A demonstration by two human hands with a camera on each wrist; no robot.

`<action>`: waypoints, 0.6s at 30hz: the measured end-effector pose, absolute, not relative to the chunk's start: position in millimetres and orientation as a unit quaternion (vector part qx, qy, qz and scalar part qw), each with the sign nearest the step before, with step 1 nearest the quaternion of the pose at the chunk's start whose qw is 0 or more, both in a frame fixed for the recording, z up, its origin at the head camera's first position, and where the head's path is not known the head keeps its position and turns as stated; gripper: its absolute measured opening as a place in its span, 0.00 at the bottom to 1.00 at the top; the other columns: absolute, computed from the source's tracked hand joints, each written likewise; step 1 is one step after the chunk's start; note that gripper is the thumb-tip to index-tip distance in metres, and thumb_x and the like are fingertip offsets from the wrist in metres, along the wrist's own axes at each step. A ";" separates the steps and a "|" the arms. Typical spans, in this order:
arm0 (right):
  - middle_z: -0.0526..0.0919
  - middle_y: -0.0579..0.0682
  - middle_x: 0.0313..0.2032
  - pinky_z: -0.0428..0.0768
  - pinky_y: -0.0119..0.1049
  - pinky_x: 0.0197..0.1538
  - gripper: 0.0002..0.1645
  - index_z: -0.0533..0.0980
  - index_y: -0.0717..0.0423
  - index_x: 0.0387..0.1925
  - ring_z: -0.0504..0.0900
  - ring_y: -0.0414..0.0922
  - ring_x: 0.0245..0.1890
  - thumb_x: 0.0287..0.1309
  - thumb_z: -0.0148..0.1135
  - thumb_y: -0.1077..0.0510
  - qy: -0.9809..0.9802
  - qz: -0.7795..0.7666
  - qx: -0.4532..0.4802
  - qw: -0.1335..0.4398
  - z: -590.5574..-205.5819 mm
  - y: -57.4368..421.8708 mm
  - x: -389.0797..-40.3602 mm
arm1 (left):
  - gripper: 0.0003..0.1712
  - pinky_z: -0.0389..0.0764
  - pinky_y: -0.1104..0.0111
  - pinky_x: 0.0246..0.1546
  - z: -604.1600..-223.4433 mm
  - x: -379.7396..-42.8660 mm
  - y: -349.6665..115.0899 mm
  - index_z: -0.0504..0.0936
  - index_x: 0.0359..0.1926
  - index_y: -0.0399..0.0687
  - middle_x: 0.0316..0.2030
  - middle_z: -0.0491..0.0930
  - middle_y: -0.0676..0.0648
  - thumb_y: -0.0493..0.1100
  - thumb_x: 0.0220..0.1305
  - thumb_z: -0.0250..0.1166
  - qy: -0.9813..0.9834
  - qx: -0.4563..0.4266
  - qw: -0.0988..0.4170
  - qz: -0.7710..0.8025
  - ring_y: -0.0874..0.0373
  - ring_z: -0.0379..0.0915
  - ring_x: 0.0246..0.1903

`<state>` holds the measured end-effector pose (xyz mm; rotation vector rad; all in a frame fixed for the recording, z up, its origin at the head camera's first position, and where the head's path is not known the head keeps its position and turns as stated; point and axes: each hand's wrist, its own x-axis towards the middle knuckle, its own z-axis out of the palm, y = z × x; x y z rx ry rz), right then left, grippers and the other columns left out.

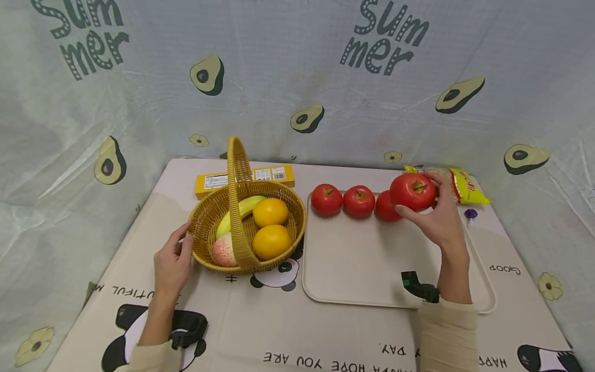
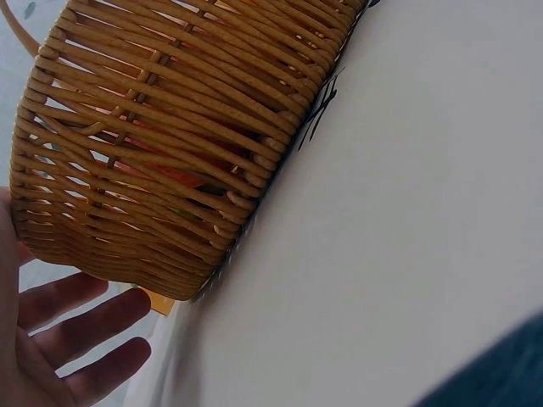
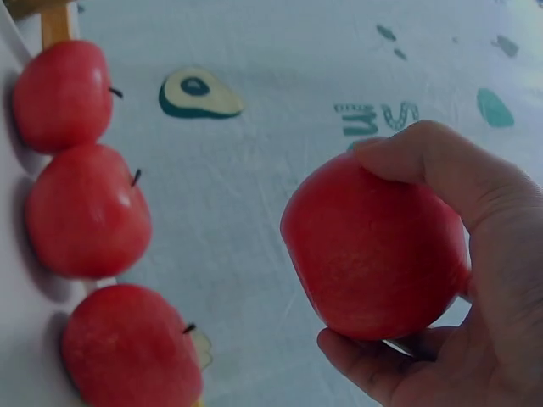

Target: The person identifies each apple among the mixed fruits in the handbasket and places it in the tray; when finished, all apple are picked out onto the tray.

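Observation:
In the head view my right hand (image 1: pixel 441 214) holds a red apple (image 1: pixel 412 191) above the tray (image 1: pixel 362 279); the right wrist view shows thumb and fingers around the apple (image 3: pixel 373 246). Three more red apples (image 1: pixel 327 200) sit in a row along the tray's far edge, the rightmost partly hidden. My left hand (image 1: pixel 173 261) pinches the left rim of a wicker basket (image 1: pixel 200 253) between thumb and index finger. Its other fingers (image 2: pixel 93 326) extend beside the basket wall. Inside are a banana (image 1: pixel 251 204), two oranges (image 1: pixel 271 242) and a pinkish peach (image 1: pixel 224 250).
Behind the basket lies a yellow box (image 1: pixel 271 175). A yellow snack bag (image 1: pixel 471 188) lies at the back right, partly behind my right hand, with a purple lollipop (image 1: pixel 471 213) near it. Printed cloth (image 1: pixel 260 62) hangs behind and beside the table.

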<state>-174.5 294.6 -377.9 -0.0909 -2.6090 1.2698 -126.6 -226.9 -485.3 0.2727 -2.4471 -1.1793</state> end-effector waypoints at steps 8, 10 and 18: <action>0.54 0.56 0.77 0.72 0.64 0.65 0.61 0.43 0.47 0.79 0.55 0.59 0.75 0.56 0.72 0.50 -0.886 0.435 -0.128 0.097 -384.6 318.8 -176.6 | 0.22 0.67 0.94 0.37 -484.8 -126.5 -226.5 0.76 0.67 0.50 0.62 0.80 0.44 0.48 0.77 0.52 -0.880 0.089 0.208 -0.417 0.56 0.81 0.45; 0.54 0.57 0.77 0.72 0.65 0.64 0.61 0.42 0.48 0.79 0.55 0.59 0.75 0.56 0.72 0.49 -0.886 0.432 -0.145 0.089 -387.1 323.5 -177.5 | 0.22 0.67 0.94 0.37 -484.5 -126.6 -226.5 0.76 0.67 0.50 0.62 0.80 0.44 0.48 0.77 0.52 -0.880 0.089 0.208 -0.418 0.53 0.82 0.46; 0.52 0.64 0.77 0.73 0.66 0.63 0.62 0.39 0.54 0.78 0.54 0.64 0.75 0.58 0.70 0.48 -0.887 0.420 -0.186 0.051 -399.6 340.0 -179.7 | 0.22 0.68 0.94 0.37 -483.6 -125.7 -226.9 0.76 0.67 0.50 0.62 0.80 0.43 0.47 0.76 0.52 -0.877 0.085 0.210 -0.423 0.83 0.73 0.42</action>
